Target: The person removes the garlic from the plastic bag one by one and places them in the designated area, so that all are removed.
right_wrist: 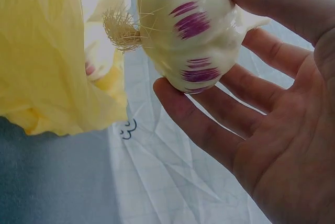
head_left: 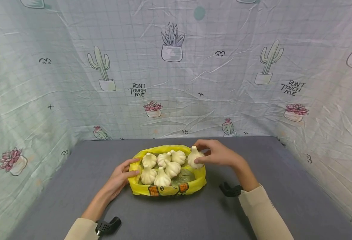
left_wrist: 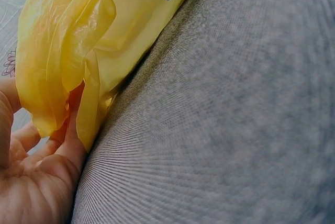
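Note:
A yellow plastic bag lies with its top spread wide on the grey table, showing several white garlic bulbs inside. At its left end my left hand holds the side, thumb and index finger at the rim. In the left wrist view, folds of yellow plastic hide parts of the left fingers. My right hand grips one garlic bulb between thumb and fingers, over the bag's right end. Up close this bulb has purple streaks and a tuft of dry roots pointing toward the bag.
The grey table reaches back to a hanging cloth printed with cacti, which also rises along both sides. Each wrist wears a black strap-mounted device; one is the left device, the other the right device.

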`<state>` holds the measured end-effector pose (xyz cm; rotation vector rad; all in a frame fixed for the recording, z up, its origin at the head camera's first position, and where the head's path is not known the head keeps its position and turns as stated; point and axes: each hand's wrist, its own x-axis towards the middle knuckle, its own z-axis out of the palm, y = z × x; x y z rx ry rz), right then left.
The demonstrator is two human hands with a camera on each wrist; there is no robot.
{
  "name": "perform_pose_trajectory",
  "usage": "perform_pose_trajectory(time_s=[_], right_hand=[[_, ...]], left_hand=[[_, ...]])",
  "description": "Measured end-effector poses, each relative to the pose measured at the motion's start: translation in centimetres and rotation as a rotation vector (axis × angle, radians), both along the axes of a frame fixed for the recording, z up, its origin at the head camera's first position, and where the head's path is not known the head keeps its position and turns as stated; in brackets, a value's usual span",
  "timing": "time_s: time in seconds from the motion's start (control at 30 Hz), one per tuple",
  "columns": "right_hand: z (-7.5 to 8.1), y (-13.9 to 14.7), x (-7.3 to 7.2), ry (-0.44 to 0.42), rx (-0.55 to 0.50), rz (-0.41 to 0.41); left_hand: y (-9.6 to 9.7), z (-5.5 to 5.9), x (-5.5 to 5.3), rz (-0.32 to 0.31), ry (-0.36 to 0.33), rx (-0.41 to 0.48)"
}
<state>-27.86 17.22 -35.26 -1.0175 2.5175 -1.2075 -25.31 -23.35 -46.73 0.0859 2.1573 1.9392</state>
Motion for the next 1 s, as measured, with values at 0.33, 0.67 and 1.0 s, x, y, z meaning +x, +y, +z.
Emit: perform_pose_trajectory(time_s=[0.33,0.67,1.0], right_hand=[[0.0,1.4,-0.3,0.0,-0.012,-0.041],[-0.2,2.7,-0.7,-0.013,-0.022,-0.097],[-1.2,4.3,-1.8,0.0,-0.038,-0.176]], left_hand=[[0.0,0.0,0.0,0.002,-0.001,0.001],[0.0,-0.1,0.0,-0.011,-0.012,0.043],[0.2,-0.1,-0.1,-0.002,-0.014,0.051]])
